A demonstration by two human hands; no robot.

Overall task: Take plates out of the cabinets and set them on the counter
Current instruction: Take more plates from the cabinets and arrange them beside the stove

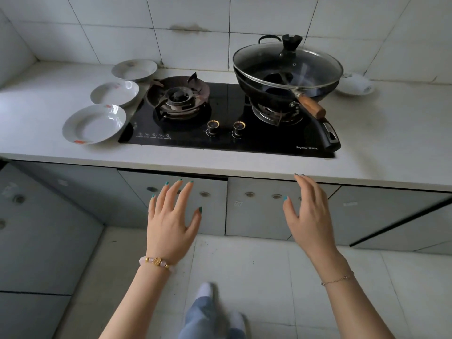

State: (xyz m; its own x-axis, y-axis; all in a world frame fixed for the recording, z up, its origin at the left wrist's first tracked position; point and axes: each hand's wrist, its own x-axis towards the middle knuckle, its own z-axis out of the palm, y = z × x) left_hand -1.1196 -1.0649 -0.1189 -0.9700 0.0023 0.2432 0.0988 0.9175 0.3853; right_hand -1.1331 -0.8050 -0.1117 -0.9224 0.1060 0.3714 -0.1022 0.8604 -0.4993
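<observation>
In the head view, both hands were held out in front of the cabinet doors, below the front edge of the worktop. The left hand was spread wide, fingers straight and apart, its back upward, holding nothing. A beaded bracelet sat on its wrist. The right hand was also empty, turned on edge with its fingers straight and close together. Its fingertips reached up to the worktop's edge; whether they touched it could not be told.

Three white plates lay in a close row on the worktop, left of the black gas hob. The near plate was just beside the hob's front corner, the middle plate lay behind it, and the far plate was near the tiled wall. A black wok under a glass lid stood on the hob's right burner, its wooden handle pointing frontward. Right of the wok, partly hidden by it, lay another white dish.
</observation>
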